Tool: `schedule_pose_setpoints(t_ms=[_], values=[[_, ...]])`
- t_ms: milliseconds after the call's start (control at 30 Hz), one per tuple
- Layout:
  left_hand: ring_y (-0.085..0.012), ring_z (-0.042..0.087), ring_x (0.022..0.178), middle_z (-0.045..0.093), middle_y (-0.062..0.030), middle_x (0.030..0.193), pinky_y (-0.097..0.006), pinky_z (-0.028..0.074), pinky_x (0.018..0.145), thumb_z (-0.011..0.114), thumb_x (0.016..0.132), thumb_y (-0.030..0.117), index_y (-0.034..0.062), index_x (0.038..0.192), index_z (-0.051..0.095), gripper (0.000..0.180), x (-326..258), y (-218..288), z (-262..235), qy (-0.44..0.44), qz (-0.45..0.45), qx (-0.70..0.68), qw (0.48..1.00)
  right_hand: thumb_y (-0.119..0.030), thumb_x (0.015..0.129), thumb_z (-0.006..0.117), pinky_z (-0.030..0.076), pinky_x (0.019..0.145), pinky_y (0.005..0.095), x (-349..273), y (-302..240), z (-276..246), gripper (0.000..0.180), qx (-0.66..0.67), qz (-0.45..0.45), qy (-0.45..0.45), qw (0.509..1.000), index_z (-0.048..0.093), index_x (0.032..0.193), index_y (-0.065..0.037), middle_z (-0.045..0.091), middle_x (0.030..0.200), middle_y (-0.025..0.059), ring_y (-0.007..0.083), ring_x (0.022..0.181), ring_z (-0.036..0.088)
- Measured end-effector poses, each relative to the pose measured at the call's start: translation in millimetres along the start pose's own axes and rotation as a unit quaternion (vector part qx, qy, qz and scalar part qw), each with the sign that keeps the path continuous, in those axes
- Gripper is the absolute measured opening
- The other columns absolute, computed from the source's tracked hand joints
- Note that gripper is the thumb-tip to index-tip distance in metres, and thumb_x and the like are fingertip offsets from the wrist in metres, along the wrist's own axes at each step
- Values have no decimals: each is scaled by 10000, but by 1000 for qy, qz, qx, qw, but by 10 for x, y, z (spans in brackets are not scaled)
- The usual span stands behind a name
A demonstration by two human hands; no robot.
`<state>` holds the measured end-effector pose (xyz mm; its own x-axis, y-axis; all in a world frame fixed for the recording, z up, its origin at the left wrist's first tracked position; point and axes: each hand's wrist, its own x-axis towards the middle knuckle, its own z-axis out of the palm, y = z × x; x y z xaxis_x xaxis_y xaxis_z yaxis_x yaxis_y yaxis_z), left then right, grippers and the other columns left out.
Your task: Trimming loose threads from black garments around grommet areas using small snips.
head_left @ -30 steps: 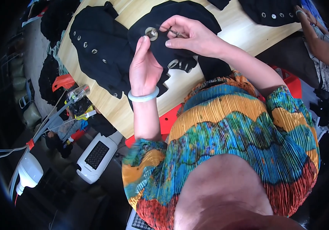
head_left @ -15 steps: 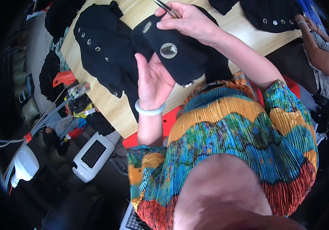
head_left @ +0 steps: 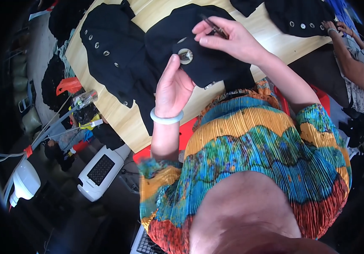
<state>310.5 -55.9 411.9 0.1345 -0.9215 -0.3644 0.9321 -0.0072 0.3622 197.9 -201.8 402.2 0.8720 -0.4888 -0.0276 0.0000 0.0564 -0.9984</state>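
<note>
Work on a pale-rimmed round disc [head_left: 187, 56] looks partway, a slim dark metal tool [head_left: 215, 28] apart from it.
The right hand [head_left: 233, 40] has its grip closed on the tool; the left hand [head_left: 174, 94] pinches the black cloth garment [head_left: 165, 36] over the wooden tabletop [head_left: 122, 122], thumb at the disc. Its ragged centre suggests trimming remains; whether the row of small discs [head_left: 106, 53] at left is done cannot be told.

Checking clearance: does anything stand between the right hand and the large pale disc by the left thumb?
Nothing visible stands between the right hand and the large disc: only black cloth shows in the gap. The left thumb is at the disc's left edge, outside that gap.
</note>
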Motion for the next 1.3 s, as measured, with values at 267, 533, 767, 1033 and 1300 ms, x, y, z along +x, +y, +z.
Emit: schedule_pose_setpoints(t_ms=[267, 533, 767, 1033, 1300], values=[[-211, 416, 1103, 434, -88, 1191, -367, 342, 910, 404, 875, 238, 63, 1186, 383, 357, 30, -38, 15, 0, -43, -29, 999, -48, 684, 652, 446, 782, 239, -149, -66, 175, 425, -147, -103, -25, 983, 502, 1079, -6, 505, 1059, 63, 136, 926, 536], [-197, 430, 1083, 457, -94, 1162, -370, 353, 887, 411, 866, 193, 87, 1176, 397, 328, 21, -23, -256, -60, -68, -75, 993, -60, 689, 644, 471, 623, 226, -147, -113, 194, 194, -242, -191, 0, 951, 600, 872, -16, 570, 919, 73, 154, 727, 581], [-266, 330, 1195, 384, -136, 1256, -425, 229, 1001, 402, 858, 163, 36, 1249, 322, 418, -76, -3, -174, -53, -48, -159, 985, -70, 725, 625, 453, 592, 225, -43, -190, 217, 137, -195, -187, 14, 963, 568, 801, 28, 563, 789, 76, 140, 691, 568], [-277, 297, 1219, 335, -154, 1297, -427, 181, 1023, 388, 861, 205, -2, 1249, 317, 446, -121, 67, -240, -147, -23, -217, 965, -114, 804, 553, 386, 653, 180, -103, -200, 47, 113, -83, -24, 26, 996, 562, 817, -2, 548, 790, -3, 47, 715, 479], [-268, 372, 1170, 407, -145, 1245, -427, 250, 997, 347, 894, 261, 20, 1194, 401, 388, 19, 171, -135, -138, -30, -242, 960, 3, 736, 557, 399, 725, 199, -153, 154, 207, 335, -36, -73, -17, 997, 489, 1065, -6, 527, 1010, 43, 51, 842, 485]])
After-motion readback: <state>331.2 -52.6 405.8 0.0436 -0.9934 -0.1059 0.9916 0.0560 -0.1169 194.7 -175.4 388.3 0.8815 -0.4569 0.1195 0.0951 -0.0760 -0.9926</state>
